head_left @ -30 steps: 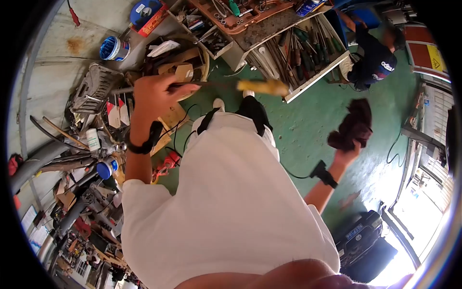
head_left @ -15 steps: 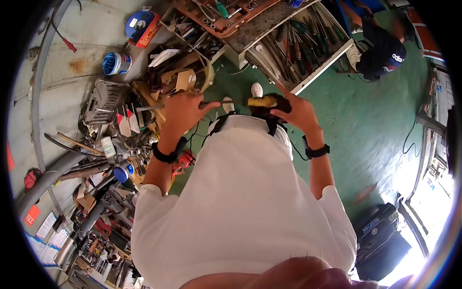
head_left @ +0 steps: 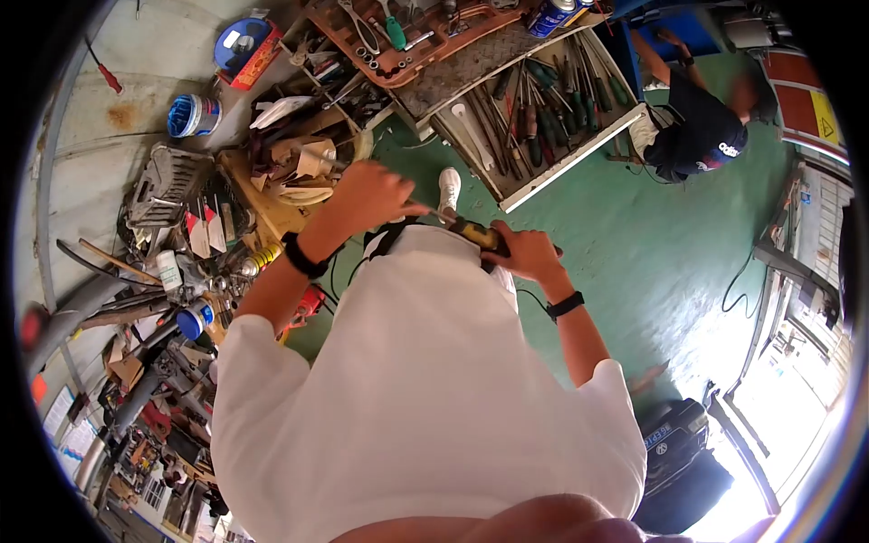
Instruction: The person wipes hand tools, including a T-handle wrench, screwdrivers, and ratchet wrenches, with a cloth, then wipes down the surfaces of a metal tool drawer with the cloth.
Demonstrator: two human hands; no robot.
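Note:
Held across the front of my waist is a long screwdriver [head_left: 475,233] with a yellow and black handle. My right hand [head_left: 529,252] is closed around the back of that handle. Its metal shaft slants up and left to my left hand [head_left: 373,195], whose fingers are curled on it; the tip end is hard to make out. Beyond my hands stands an open drawer [head_left: 575,164] full of screwdrivers and other long tools, with a pale wrench [head_left: 472,136] along its left side. My white shoe [head_left: 450,187] shows just past the screwdriver.
Above the drawer lies a brown tool case [head_left: 407,65] with sockets, beside spray cans [head_left: 550,16]. Cluttered shelving with cardboard and a blue-lidded tub [head_left: 194,319] runs along my left. Another person [head_left: 697,122] is crouched at upper right. A dark car bumper [head_left: 674,448] is at lower right.
The screwdriver has tilted, its handle end coming lower and closer to my waist. My left hand has moved right along the shaft, toward the handle. The view has shifted slightly.

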